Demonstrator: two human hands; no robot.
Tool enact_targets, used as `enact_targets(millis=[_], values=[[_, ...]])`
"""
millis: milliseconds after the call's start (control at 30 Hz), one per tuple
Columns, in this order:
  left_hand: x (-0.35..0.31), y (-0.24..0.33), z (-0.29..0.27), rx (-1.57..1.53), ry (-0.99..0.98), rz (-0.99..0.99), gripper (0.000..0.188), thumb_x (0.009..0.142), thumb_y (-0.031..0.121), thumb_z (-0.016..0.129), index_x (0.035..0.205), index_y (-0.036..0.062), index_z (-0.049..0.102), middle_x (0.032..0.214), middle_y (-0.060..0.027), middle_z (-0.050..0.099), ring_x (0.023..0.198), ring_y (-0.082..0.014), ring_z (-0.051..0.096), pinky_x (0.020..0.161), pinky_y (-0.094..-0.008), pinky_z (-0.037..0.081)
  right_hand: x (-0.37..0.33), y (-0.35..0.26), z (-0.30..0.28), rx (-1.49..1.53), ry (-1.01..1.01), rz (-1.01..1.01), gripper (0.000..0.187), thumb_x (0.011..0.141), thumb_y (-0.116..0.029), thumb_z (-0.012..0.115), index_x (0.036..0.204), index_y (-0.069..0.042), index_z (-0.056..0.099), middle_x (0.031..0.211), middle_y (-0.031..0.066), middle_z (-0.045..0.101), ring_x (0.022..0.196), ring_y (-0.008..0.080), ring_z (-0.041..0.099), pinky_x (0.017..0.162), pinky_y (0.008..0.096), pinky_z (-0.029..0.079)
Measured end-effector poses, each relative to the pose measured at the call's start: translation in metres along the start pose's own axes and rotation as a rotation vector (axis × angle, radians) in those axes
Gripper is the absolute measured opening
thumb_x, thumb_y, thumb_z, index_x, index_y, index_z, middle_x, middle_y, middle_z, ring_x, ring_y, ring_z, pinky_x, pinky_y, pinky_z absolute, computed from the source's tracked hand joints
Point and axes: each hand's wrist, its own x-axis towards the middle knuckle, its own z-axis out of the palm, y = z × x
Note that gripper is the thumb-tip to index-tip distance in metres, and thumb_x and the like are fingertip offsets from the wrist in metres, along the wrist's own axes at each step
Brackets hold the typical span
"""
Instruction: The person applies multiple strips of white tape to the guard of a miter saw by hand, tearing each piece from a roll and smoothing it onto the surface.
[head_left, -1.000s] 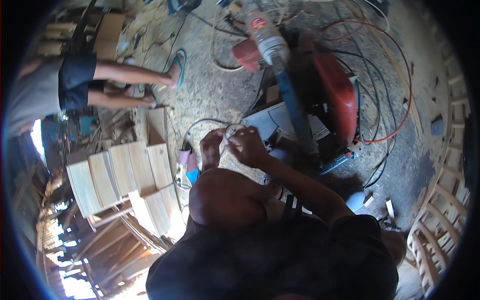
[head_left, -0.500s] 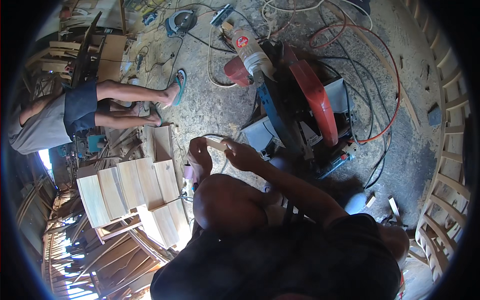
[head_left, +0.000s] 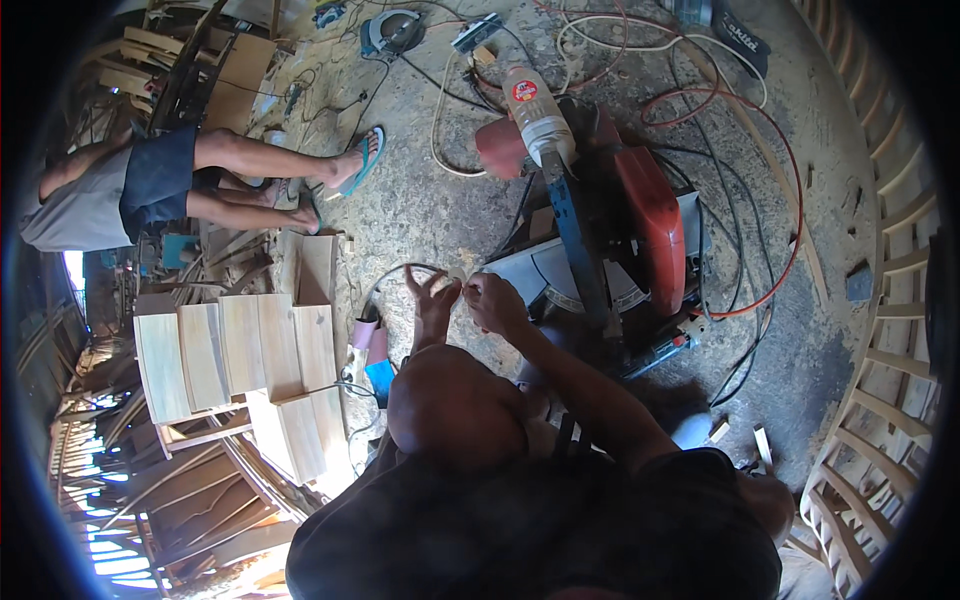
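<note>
A small pale piece of wood [head_left: 457,273] shows between my two hands, mostly covered by fingers. Thumb and a finger of my left hand [head_left: 432,302] pinch at it, while the other fingers stick out apart. My right hand [head_left: 494,304] is closed, its fingertips at the piece's other side. Just beyond the right hand stands a red mitre saw [head_left: 650,230] with a grey base, on the floor. A clear plastic bottle [head_left: 535,105] is fixed to the saw's back. Below my left wrist are purple and blue items [head_left: 378,372], partly covered by my leg.
At left, pale wooden boards [head_left: 240,345] lie side by side. A person in sandals [head_left: 160,190] is at the upper left. Cables and a red hose [head_left: 790,160] run across the floor. Farther off lies a circular saw [head_left: 393,33]. Curved slatted wood [head_left: 905,260] lines the right.
The pale wood piece, seen lengthwise before, now shows only a small part. My left hand's fingers have spread and the hands have come closer together. The view has shifted slightly.
</note>
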Motion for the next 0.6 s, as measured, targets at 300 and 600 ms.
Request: enact_targets(millis=[300, 600], values=[[-0.008, -0.002, -0.010, -0.022, -0.118, -0.146, 0.039, 0.100, 0.037, 0.058, 0.111, -0.0004, 0.063, 0.100, -0.0095, 0.067, 0.093, -0.0193, 0.062, 0.088, -0.0319, 0.046, 0.001, -0.013, -0.003, -0.110, -0.032, 0.014, 0.028, 0.091, -0.029, 0.060, 0.087, -0.002, 0.065, 0.079, 0.0237, 0.066, 0.081, 0.0457, 0.064, 0.069, 0.0521, 0.051], [0.006, -0.013, -0.019, -0.124, -0.079, -0.146, 0.064, 0.102, 0.058, 0.042, 0.101, -0.0021, 0.066, 0.090, -0.0112, 0.068, 0.085, -0.0193, 0.060, 0.086, -0.0313, 0.047, 0.001, -0.007, -0.004, -0.133, -0.057, 0.013, 0.025, 0.092, -0.024, 0.061, 0.087, 0.000, 0.065, 0.079, 0.0233, 0.066, 0.079, 0.0447, 0.065, 0.067, 0.0495, 0.051]])
